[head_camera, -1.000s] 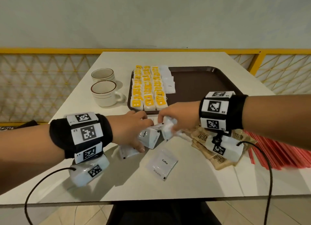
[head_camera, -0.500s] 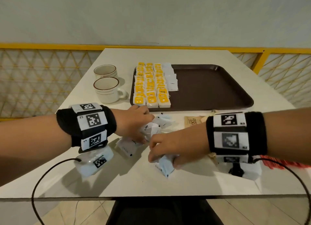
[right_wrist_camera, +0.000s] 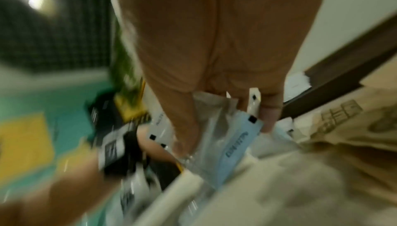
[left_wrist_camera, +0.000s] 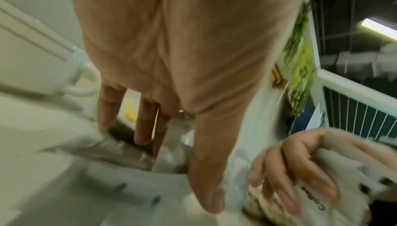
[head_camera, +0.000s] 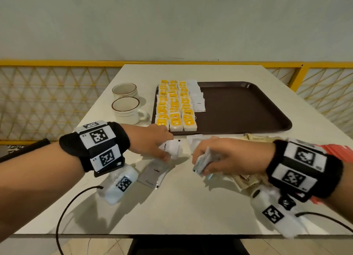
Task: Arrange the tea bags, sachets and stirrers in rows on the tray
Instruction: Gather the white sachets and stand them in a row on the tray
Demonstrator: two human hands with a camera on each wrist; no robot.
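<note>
Sachets fill my right hand (head_camera: 219, 157): its fingers are curled round a small stack of white coffee sachets (head_camera: 203, 162), held on edge just above the pale square table (head_camera: 191, 207). From the right wrist I see the thumb and fingers pinching that stack, with black corner marks and blue print showing.

My left hand (head_camera: 150, 142) lies at nine o'clock from the right one, fingers stretched down onto a loose white sachet marked "Coffee" (head_camera: 172, 147) on the tabletop. The left wrist view shows straight fingers (left_wrist_camera: 146, 121) and an extended thumb, so I read that hand as relaxed and pressing, not gripping. Another flat coffee sachet (head_camera: 154, 173) lies at six o'clock from that hand.

At twelve o'clock from both hands sits the dark brown rectangular plastic tray (head_camera: 248, 105). Along its nine o'clock side run three rows of yellow-labelled tea bags (head_camera: 174, 104), and just beside them a shorter row of white sachets (head_camera: 197, 98).

Brown paper sachets (head_camera: 256, 139) lie scattered under and beyond my right wrist, and red stirrers (head_camera: 342, 149) lie at three o'clock, partly hidden by the arm. Two white ceramic cups with brown rims (head_camera: 126, 106) stand at nine o'clock from the tray.
</note>
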